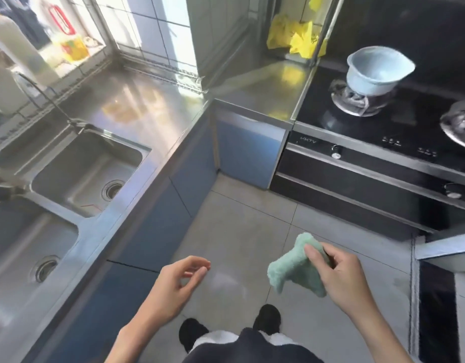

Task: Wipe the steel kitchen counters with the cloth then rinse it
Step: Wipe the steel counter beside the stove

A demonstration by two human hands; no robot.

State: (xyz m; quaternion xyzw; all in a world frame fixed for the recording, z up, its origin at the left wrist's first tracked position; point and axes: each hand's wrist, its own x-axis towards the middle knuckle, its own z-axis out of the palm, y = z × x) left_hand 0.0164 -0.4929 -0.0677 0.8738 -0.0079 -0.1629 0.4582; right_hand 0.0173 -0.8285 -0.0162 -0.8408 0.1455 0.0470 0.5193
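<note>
A pale blue bowl (377, 72) sits on the black stove (399, 119).

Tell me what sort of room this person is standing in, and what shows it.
A home kitchen, most likely. A steel counter holds a double sink, and a gas hob with a pale blue bowl on one burner stands to the right. The right hand holds a green cloth.

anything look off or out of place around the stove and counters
One thing: a light blue bowl sits on the left burner of the black stove, tilted rather than level. Yellow plastic bags are crumpled in the corner beyond the steel counter. No spills visible.
</note>
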